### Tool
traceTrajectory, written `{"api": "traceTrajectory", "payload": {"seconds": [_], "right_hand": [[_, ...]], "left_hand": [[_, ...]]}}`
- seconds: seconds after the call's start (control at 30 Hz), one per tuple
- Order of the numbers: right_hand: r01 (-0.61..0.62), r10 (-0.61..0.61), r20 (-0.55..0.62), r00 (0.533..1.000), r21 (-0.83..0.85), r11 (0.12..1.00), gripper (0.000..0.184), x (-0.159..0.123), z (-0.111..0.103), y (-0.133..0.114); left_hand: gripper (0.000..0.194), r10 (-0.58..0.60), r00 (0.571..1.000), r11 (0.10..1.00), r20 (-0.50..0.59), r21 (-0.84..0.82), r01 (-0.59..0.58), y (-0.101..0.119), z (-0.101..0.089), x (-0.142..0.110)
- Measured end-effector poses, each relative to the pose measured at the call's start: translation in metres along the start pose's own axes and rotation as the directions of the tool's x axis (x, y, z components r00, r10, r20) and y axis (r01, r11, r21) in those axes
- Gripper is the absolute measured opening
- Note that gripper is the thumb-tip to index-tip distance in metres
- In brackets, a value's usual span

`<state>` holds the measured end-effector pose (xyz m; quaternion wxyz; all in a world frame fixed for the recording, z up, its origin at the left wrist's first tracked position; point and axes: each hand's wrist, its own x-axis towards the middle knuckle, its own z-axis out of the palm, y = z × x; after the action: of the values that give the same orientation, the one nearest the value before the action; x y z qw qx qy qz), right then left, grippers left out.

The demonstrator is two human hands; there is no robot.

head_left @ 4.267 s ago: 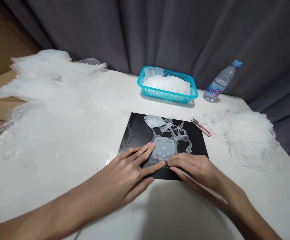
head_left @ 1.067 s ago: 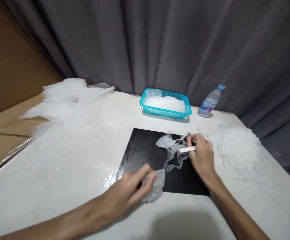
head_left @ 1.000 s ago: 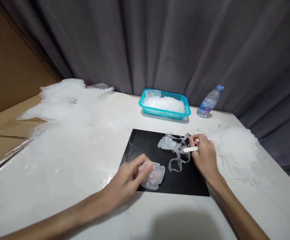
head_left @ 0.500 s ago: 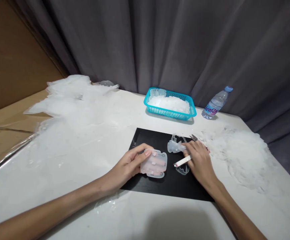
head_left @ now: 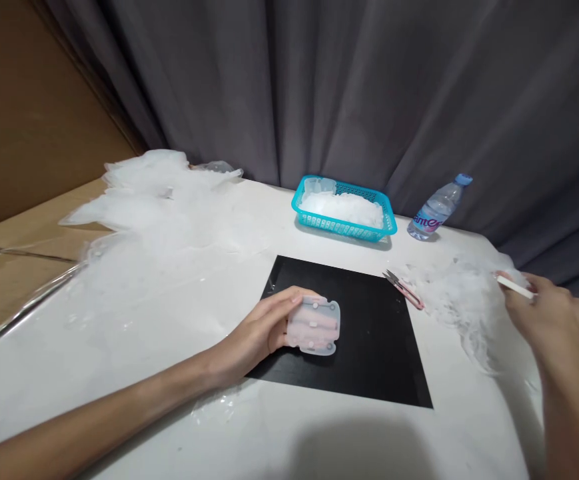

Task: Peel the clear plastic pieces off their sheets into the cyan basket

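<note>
My left hand [head_left: 264, 328] holds a translucent, roughly square silicone piece [head_left: 315, 326] with small studs, a little above the black mat [head_left: 364, 347]. My right hand [head_left: 549, 313] is out at the right over the heap of white trimmings [head_left: 462, 293], fingers closed on a thin white stick-like tool [head_left: 515, 287]. The black mat lies bare apart from the piece held over it.
Pink-handled snips [head_left: 403, 287] lie at the mat's right edge. A turquoise basket [head_left: 344, 227] of white pieces stands behind, with a water bottle [head_left: 438, 208] to its right. A large pile of translucent sheets [head_left: 159, 207] covers the left of the white table; grey curtain behind.
The piece has been separated from its stringy trim. My right hand swept the trim off the mat rightward to the trimmings heap, still holding the white tool. My left hand kept the piece.
</note>
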<state>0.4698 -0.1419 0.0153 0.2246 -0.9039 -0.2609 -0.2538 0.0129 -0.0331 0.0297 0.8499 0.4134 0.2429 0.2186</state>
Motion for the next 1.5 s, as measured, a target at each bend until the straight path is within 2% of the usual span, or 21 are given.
{"api": "traceTrajectory", "payload": {"seconds": [0.1,0.17,0.27,0.43,0.57,0.63,0.7,0.77,0.9,0.93,1.0,1.07,1.1,1.17,1.2,1.23,1.3,1.4,1.5], "right_hand": [[0.089,-0.087,-0.146,0.985,0.009,0.996,0.073,-0.008,0.011,0.008],[0.146,-0.140,-0.188,0.972,0.021,0.989,0.078,-0.013,0.011,0.004],[0.226,-0.219,-0.118,0.969,0.052,0.973,0.072,-0.016,0.007,-0.006],[0.303,-0.305,0.024,0.952,0.070,0.951,0.039,-0.026,0.000,-0.009],[0.381,-0.385,0.059,0.921,0.067,0.922,0.035,-0.031,-0.003,-0.008],[0.369,-0.371,0.056,0.927,0.046,0.928,0.036,-0.031,-0.003,-0.010],[0.352,-0.352,0.004,0.936,0.026,0.936,0.041,-0.030,-0.005,-0.015],[0.355,-0.351,-0.095,0.932,0.032,0.934,0.046,-0.030,-0.010,-0.023],[0.439,-0.371,-0.335,0.866,0.156,0.885,0.047,-0.045,-0.032,-0.053],[0.474,-0.395,-0.331,0.857,0.202,0.857,0.043,-0.054,-0.039,-0.064],[0.538,-0.480,-0.244,0.843,0.366,0.759,0.043,-0.075,-0.053,-0.085],[0.501,-0.525,-0.139,0.840,0.571,0.650,0.057,-0.099,-0.066,-0.103],[0.436,-0.537,-0.059,0.841,0.660,0.612,0.062,-0.110,-0.072,-0.110],[0.238,-0.554,0.109,0.825,0.823,0.516,0.071,-0.129,-0.083,-0.119],[0.135,-0.569,0.188,0.801,0.868,0.477,0.071,-0.137,-0.088,-0.123],[0.060,-0.588,0.240,0.772,0.894,0.444,0.066,-0.144,-0.092,-0.125],[-0.015,-0.626,0.298,0.721,0.909,0.416,0.044,-0.155,-0.100,-0.130],[-0.137,-0.620,0.385,0.684,0.902,0.409,0.009,-0.167,-0.105,-0.138],[-0.321,-0.609,0.483,0.629,0.875,0.363,0.004,-0.177,-0.103,-0.144]], "left_hand": [[0.042,-0.044,0.999,0.998,0.011,-0.052,0.044,-0.001,-0.001,0.002],[0.050,-0.083,0.997,0.991,0.007,-0.100,0.084,0.000,-0.001,0.002],[0.057,-0.114,0.993,0.981,0.015,-0.159,0.115,0.001,0.001,0.002],[0.059,-0.113,0.993,0.982,0.030,-0.148,0.117,0.002,0.001,0.003],[0.061,-0.117,0.992,0.985,0.039,-0.126,0.121,0.001,0.001,0.004],[0.061,-0.119,0.992,0.984,0.035,-0.126,0.122,0.000,0.002,0.004],[0.060,-0.121,0.992,0.984,0.035,-0.126,0.124,0.000,0.002,0.004],[0.057,-0.113,0.992,0.987,0.048,-0.112,0.118,0.000,0.002,0.004],[0.038,-0.070,0.996,0.997,0.048,-0.017,0.071,-0.003,0.003,0.004],[0.034,-0.059,0.998,0.998,0.033,0.012,0.059,-0.004,0.004,0.004],[0.032,-0.042,0.999,0.997,0.000,0.061,0.042,-0.005,0.004,0.004],[0.031,-0.020,0.999,0.993,-0.027,0.119,0.023,-0.006,0.004,0.004],[0.031,-0.005,0.999,0.988,-0.036,0.152,0.011,-0.006,0.004,0.004],[0.032,0.028,0.999,0.975,-0.046,0.221,-0.017,-0.006,0.003,0.003],[0.032,0.045,0.998,0.967,-0.048,0.252,-0.031,-0.006,0.002,0.003],[0.032,0.059,0.997,0.960,-0.049,0.275,-0.043,-0.006,0.001,0.003],[0.032,0.078,0.995,0.952,-0.055,0.299,-0.058,-0.006,0.001,0.002],[0.035,0.086,0.994,0.955,-0.063,0.290,-0.064,-0.006,0.003,0.001],[0.036,0.095,0.993,0.956,-0.066,0.285,-0.073,-0.006,0.006,-0.001]]}}
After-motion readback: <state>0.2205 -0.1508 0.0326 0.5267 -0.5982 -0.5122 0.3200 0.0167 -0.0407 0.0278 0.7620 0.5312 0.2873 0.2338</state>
